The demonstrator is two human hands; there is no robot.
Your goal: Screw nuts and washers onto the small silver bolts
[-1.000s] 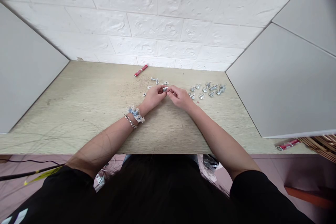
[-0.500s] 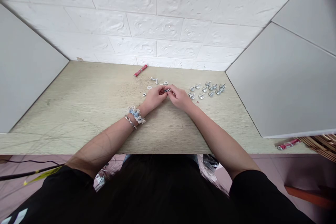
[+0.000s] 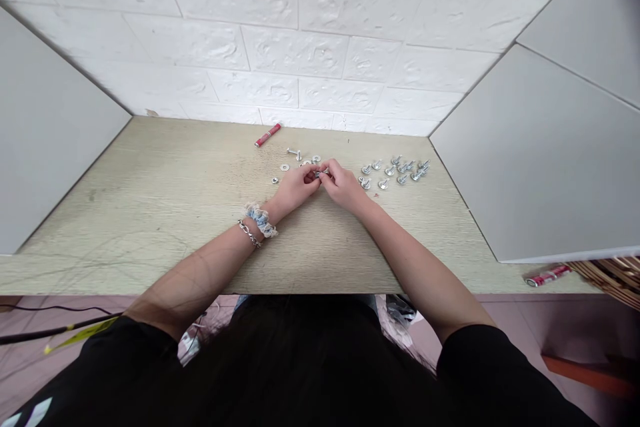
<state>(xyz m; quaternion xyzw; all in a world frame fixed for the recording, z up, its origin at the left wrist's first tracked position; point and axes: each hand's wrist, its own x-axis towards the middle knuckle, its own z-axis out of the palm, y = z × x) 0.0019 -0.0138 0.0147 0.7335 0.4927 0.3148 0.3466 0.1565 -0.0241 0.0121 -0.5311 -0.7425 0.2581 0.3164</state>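
Observation:
My left hand (image 3: 297, 186) and my right hand (image 3: 345, 187) meet near the middle of the table, fingertips pinched around a small silver bolt (image 3: 321, 173). Fingers cover most of the bolt, so any nut or washer on it is hard to make out. Just beyond my left hand lie loose bolts (image 3: 294, 152) and several washers, one flat washer (image 3: 285, 167) standing apart. A single nut (image 3: 275, 180) rests left of that hand. To the right of my right hand, several bolts fitted with washers (image 3: 390, 171) are grouped together.
Against the white brick wall (image 3: 295, 53) lies a red tube (image 3: 268, 135). Grey panels (image 3: 530, 167) stand at both sides of the wooden table (image 3: 165, 193). At the front right, another red tube (image 3: 547, 275) sits beside a wicker basket (image 3: 613, 279).
Both hands stay at the same spot with the bolt between them. Their fingers have shifted slightly, the bolt moving a little to the right.

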